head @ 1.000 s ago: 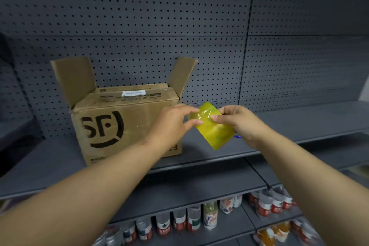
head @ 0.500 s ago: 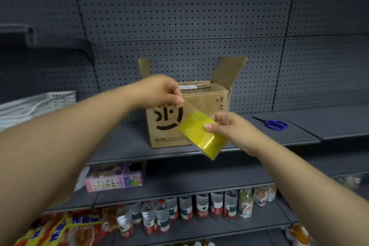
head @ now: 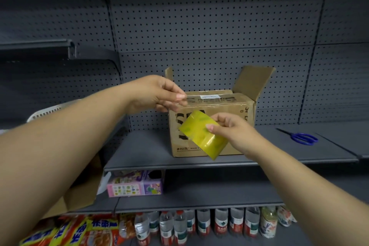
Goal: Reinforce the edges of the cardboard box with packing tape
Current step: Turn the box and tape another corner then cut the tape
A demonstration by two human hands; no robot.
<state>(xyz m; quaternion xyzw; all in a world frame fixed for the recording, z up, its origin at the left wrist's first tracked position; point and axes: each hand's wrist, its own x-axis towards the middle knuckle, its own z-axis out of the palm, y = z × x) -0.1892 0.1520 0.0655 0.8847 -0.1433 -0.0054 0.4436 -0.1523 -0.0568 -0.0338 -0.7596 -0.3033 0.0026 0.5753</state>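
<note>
In front of the brown cardboard box (head: pixel 231 110), the right hand (head: pixel 229 132) grips the light, rigid yellow packing-tape roll (head: pixel 201 134), and the left hand (head: pixel 159 94) pinches its flimsy, clingy free end (head: pixel 178 104) at the box's top-left corner, judged best held taut by the tip.

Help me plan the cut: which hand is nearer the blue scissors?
Right. The right hand, holding the tape roll, is left of the scissors; the left hand, pinching the tape end, is farther left by the box.
</note>
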